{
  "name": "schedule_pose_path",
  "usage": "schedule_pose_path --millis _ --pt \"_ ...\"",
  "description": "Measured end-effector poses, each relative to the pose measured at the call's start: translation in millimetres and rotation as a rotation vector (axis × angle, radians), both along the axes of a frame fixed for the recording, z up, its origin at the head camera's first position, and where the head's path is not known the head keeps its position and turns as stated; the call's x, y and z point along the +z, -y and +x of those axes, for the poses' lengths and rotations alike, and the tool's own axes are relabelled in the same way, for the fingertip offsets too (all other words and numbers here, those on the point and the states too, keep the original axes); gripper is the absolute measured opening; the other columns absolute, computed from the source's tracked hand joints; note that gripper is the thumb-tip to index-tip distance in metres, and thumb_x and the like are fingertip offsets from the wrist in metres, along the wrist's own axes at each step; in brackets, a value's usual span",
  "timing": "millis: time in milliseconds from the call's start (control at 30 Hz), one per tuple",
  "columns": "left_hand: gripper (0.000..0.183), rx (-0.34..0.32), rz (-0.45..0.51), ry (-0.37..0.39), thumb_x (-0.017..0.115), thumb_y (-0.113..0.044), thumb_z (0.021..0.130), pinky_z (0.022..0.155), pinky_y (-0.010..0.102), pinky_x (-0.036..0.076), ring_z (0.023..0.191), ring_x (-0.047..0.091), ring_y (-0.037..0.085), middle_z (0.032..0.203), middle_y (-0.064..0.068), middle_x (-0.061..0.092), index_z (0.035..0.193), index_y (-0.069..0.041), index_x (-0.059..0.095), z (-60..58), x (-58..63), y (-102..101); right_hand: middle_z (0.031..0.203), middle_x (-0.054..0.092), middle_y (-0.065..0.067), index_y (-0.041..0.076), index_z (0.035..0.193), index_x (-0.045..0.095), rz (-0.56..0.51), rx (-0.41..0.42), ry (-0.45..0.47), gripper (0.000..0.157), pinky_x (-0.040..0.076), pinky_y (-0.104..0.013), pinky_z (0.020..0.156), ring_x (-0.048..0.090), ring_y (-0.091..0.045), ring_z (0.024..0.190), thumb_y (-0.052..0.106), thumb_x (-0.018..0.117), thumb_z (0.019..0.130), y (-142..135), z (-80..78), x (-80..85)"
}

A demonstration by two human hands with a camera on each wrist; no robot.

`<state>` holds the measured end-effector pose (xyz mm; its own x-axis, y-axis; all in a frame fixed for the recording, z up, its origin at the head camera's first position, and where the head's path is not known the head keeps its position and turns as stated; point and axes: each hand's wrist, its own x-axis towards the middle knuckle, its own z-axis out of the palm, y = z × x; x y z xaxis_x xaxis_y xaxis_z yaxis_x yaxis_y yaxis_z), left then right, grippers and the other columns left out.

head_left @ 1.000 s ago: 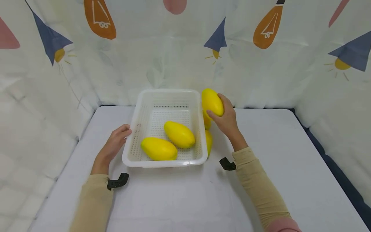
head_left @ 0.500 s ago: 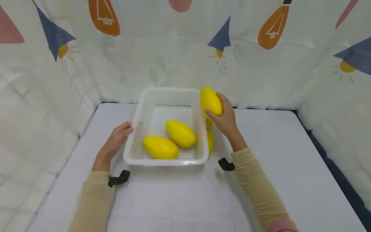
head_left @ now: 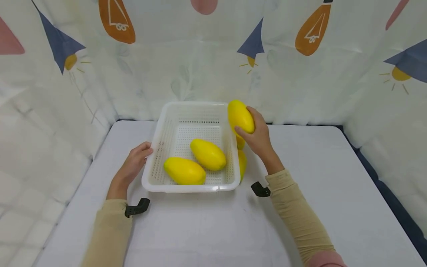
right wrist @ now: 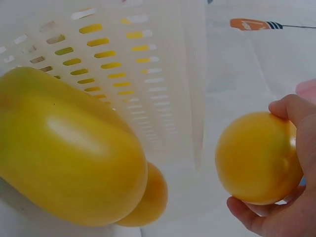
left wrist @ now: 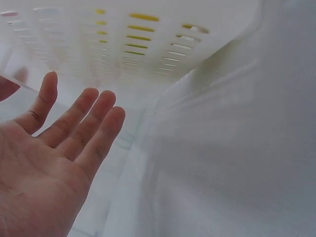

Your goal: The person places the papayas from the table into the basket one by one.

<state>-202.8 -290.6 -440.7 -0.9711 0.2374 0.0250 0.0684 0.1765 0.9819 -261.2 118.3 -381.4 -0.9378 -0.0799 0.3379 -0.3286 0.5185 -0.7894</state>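
Note:
In the head view, my right hand (head_left: pixel 258 135) grips a yellow mango (head_left: pixel 241 116) at the far right corner of the white perforated basket (head_left: pixel 190 188). The right wrist view shows this mango (right wrist: pixel 256 158) between the thumb and fingers, apart from the basket wall. My left hand (head_left: pixel 135 161) holds the basket's left rim; its other fingers (left wrist: pixel 101 106) extend below the rim. Inside the basket lie two mangoes, one near the front (head_left: pixel 185 171) and one farther right (head_left: pixel 208 154). More mangoes sit outside its right wall, one (head_left: pixel 242 165) partly hidden by it.
A white-covered table (head_left: pixel 213 230) lies beneath everything. Patterned white fabric (head_left: pixel 207 55) hangs behind and along both sides. A black wrist-worn device (head_left: pixel 137 207) is at the left wrist and another (head_left: pixel 260 189) at the right.
The right hand has shifted slightly left with its mango, bringing it closer over the basket's right rim. The left hand and the mangoes in the basket keep their places.

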Motion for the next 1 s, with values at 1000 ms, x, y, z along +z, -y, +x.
schedule_pose_path --millis 1000 --pt "0.042 0.017 -0.029 0.01 0.04 -0.037 0.104 0.089 0.012 0.048 0.107 0.056 0.003 0.119 -0.003 0.055 0.124 -0.001 0.047 -0.4 -4.3 1 0.153 0.035 -0.001 0.027 0.148 0.033 0.036 0.095 -0.006 0.074 0.046 -0.05 0.096 0.049 -0.027 0.12 0.035 0.071 0.086 18 10.3 2.2"
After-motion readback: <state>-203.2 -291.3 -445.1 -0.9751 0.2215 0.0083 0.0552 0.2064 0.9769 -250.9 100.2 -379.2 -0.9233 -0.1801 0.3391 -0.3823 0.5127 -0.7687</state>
